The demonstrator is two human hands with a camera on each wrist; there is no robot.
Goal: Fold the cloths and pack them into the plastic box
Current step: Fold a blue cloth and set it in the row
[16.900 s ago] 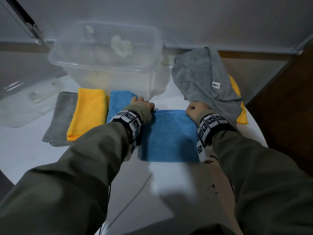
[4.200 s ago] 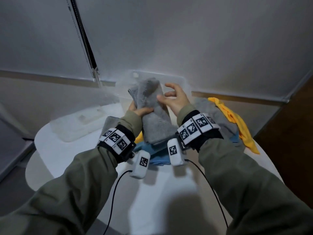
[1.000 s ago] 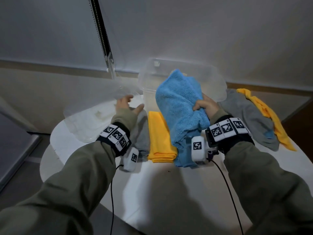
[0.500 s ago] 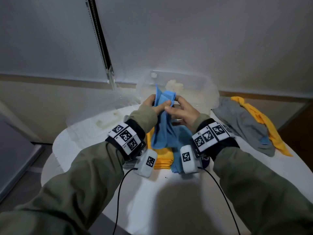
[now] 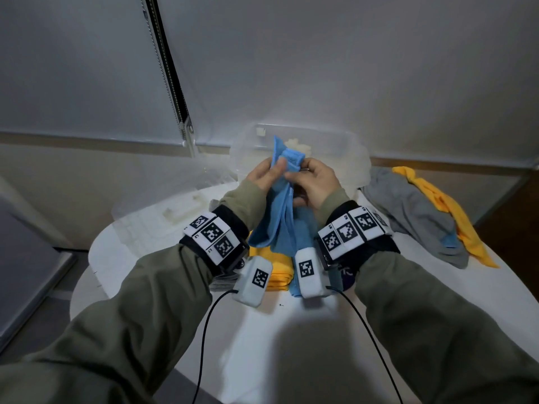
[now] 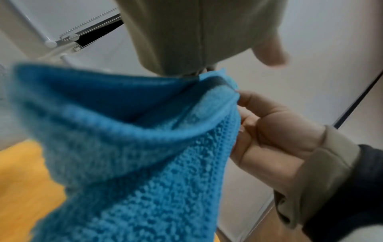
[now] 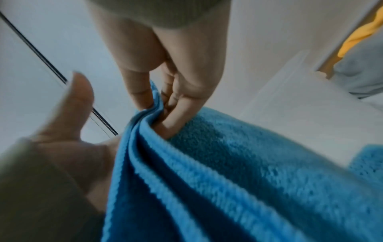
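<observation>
Head view: left hand (image 5: pixel 264 174) and right hand (image 5: pixel 313 182) both pinch the blue cloth's (image 5: pixel 280 225) top edge between curled fingertips, cloth hanging below.

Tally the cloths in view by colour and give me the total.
Blue: 3, namely the held blue cloth in the left hand and right hand, the folded blue cloth, and the blue sliver under the loose grey cloth
Yellow: 2, the folded yellow cloth and the loose yellow cloth
Grey: 2, the loose grey cloth and the folded grey cloth
Total: 7
</observation>
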